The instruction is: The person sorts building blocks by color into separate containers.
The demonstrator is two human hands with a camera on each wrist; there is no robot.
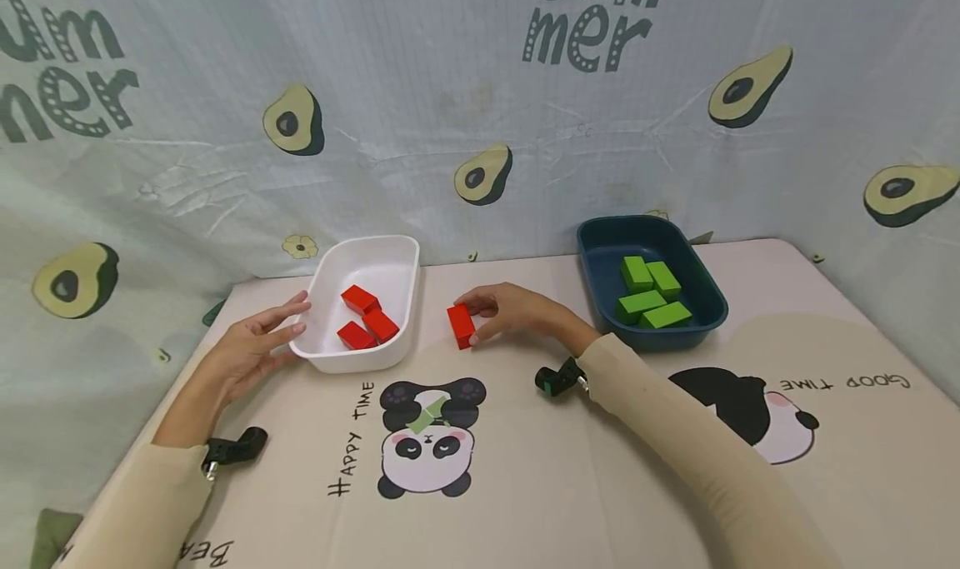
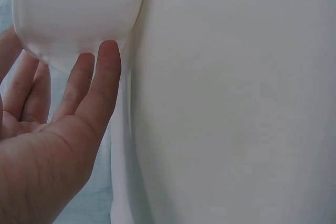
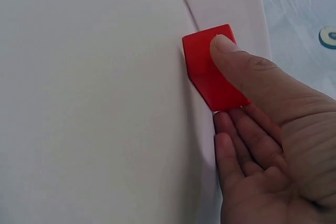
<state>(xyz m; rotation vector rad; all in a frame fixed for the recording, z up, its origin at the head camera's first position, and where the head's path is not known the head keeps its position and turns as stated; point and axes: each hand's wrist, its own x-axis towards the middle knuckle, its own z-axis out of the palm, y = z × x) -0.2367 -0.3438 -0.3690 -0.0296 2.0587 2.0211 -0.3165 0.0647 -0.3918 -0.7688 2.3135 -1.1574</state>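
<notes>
My right hand (image 1: 517, 309) pinches a red block (image 1: 461, 326) between thumb and fingers. In the right wrist view the thumb lies across the top face of that red block (image 3: 210, 66). Left of it stands a white container (image 1: 360, 364) holding several red blocks, one of them a red block (image 1: 361, 299) at the back. My left hand (image 1: 251, 348) is at the container's left side, fingers extended. From the left wrist the fingertips (image 2: 108, 51) show right at the white wall (image 2: 73, 9).
A dark blue container (image 1: 675, 339) with several green blocks (image 1: 637, 274) stands at the back right, beyond my right forearm. Panda drawings (image 1: 427, 465) mark the tablecloth. Behind the table hangs an avocado-print curtain (image 1: 405, 94).
</notes>
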